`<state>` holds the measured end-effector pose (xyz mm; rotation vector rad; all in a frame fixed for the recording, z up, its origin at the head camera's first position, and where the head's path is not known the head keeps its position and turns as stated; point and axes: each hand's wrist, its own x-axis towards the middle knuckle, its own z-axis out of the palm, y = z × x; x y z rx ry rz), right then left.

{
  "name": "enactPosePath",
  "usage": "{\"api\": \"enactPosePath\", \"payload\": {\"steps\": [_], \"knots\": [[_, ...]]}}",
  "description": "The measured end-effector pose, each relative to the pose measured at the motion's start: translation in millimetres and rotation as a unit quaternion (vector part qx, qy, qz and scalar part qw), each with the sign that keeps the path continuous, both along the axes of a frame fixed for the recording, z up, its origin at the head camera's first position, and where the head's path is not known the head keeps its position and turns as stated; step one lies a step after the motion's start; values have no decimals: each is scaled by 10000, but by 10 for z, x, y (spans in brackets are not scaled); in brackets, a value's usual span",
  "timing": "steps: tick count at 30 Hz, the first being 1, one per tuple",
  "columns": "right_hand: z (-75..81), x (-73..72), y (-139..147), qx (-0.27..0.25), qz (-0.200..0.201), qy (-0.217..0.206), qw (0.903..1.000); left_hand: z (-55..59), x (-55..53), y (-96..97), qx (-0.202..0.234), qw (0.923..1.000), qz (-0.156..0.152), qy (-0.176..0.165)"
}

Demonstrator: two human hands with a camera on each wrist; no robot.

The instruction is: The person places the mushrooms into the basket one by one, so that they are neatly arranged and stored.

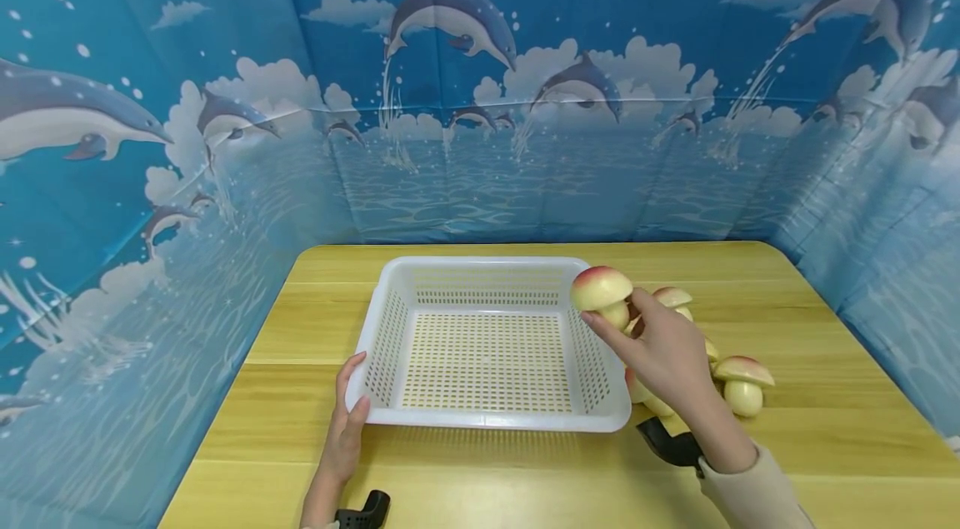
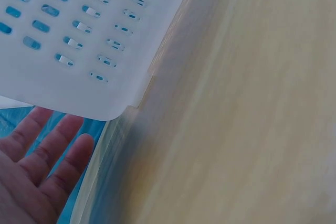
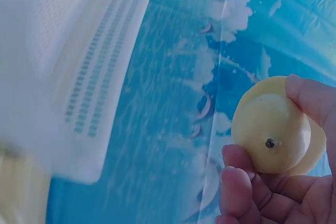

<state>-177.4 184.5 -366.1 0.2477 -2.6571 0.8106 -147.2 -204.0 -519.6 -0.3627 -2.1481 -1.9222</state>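
My right hand (image 1: 667, 341) pinches a toy mushroom (image 1: 602, 289) by its stem, raised above the right rim of a white plastic basket (image 1: 487, 421). The mushroom has a pale yellow cap with a reddish top. From below, the right wrist view shows the rounded stem end of this mushroom (image 3: 273, 135) with a small dark spot, between thumb and fingers. At the basket's front left corner my left hand (image 1: 347, 437) grips the rim, thumb at the front and fingers along the left side. Part of the left hand (image 2: 44, 166) appears beside the basket's perforated wall (image 2: 79, 30).
Several more mushrooms (image 1: 742, 383) lie right of the basket, some partly hidden behind my right hand and forearm. All stand on a yellow wood-grain table (image 1: 480, 479). Blue dolphin-print curtains (image 1: 480, 171) surround its back and sides.
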Motion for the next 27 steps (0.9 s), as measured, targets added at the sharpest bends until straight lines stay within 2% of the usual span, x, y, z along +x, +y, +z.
{"api": "enactPosePath", "payload": {"steps": [8,13,17,23,27], "knots": [[115,-152,-285,111,546,320,9979,-12,-8,-1,1,10000,52,22],[194,-269,-476,168,954,366,9946,-12,-5,-9,0,10000,57,-4],[226,-375,-637,151,1284,213,9914,-2,-5,-11,8,10000,44,-1],[192,-550,-836,167,1809,-48,9833,-1,-10,-6,10,9999,-13,100],[135,-691,-954,119,1949,-520,9794,-8,-19,0,27,9999,-22,128]]}}
